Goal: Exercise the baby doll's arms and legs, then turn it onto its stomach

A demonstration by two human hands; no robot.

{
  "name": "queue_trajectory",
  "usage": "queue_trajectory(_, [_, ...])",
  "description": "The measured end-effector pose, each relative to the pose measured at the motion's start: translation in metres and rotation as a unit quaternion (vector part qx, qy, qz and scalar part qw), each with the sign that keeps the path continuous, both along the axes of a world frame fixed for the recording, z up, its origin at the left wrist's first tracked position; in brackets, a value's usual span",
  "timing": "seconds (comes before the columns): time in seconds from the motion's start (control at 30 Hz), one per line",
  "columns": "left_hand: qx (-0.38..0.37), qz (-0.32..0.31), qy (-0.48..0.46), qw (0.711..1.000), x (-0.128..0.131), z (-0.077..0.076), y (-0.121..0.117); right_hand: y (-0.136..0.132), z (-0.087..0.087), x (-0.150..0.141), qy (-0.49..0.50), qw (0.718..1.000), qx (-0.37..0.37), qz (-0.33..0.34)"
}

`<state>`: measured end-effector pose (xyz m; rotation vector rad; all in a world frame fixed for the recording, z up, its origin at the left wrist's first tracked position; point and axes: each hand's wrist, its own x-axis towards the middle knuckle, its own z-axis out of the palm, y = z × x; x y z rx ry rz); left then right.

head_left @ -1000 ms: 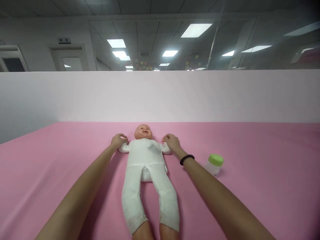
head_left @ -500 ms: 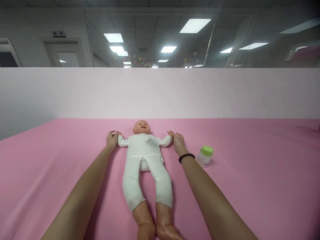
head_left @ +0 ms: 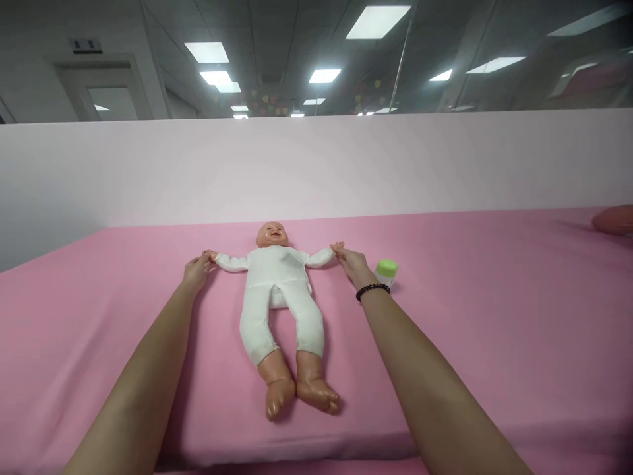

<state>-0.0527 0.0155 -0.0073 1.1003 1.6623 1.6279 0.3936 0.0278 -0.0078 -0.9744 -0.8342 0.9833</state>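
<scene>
Baby doll (head_left: 277,284) on back, arms spread, left hand (head_left: 196,270) & right hand (head_left: 352,262) grip its hands

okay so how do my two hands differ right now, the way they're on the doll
The left hand is bare at the wrist; the right hand has a black bead bracelet just behind it. The right hand lies close to a green-lidded jar; the left hand has only pink mat around it. Both are at the hands of the doll, whose arms are spread out sideways.
</scene>
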Motion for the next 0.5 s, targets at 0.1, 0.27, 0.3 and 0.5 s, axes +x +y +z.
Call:
queue_trajectory(0.1, [-0.004, 0.044, -0.031, 0.999, 0.005, -0.003, -0.013, -0.01, -0.004, 0.0, 0.049, 0.999, -0.006, 0.018])
queue_trajectory(0.27, [-0.06, 0.132, 0.139, 0.98, 0.041, 0.012, -0.056, -0.017, 0.001, -0.008, 0.055, 0.996, -0.052, 0.04])
queue_trajectory(0.3, [-0.078, 0.146, 0.174, 0.971, 0.053, 0.02, -0.067, -0.018, 0.003, -0.01, 0.067, 0.996, -0.055, 0.036])
queue_trajectory(0.5, [-0.176, -0.053, 0.403, 0.896, 0.133, 0.071, -0.168, -0.026, 0.008, -0.019, 0.102, 0.993, -0.058, 0.012])
